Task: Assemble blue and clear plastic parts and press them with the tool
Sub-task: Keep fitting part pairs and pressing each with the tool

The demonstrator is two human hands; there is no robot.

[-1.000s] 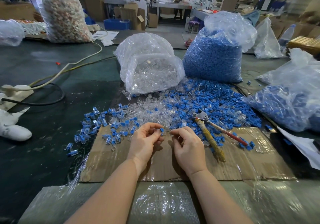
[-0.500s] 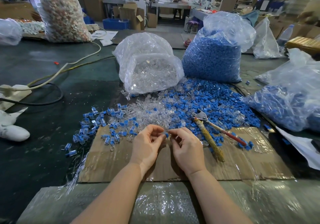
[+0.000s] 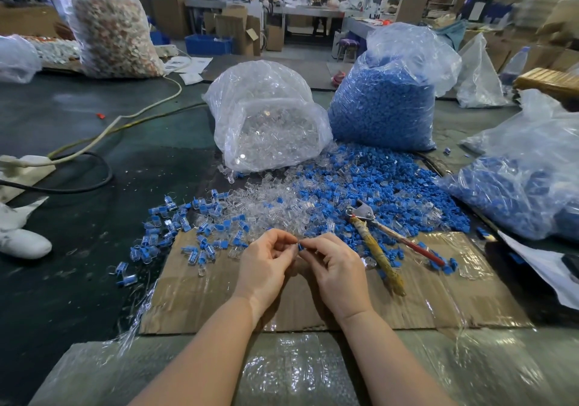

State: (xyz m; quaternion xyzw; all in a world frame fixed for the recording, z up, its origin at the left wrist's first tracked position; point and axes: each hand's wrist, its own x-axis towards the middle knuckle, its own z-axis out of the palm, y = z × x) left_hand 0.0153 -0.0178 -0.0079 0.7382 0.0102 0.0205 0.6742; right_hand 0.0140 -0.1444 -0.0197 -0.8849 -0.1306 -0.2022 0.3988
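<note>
Blue part (image 3: pixel 300 246) pinched btwn both hands, L (image 3: pixel 265 268) & R (image 3: pixel 337 270), fingers curled, over cardboard (image 3: pixel 200 299).

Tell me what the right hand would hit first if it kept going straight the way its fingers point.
The right hand points up and left, toward the left hand. It would almost at once meet the left hand's fingertips, with the small blue part pinched between them. Depth looks about equal, so contact seems likely.
</note>
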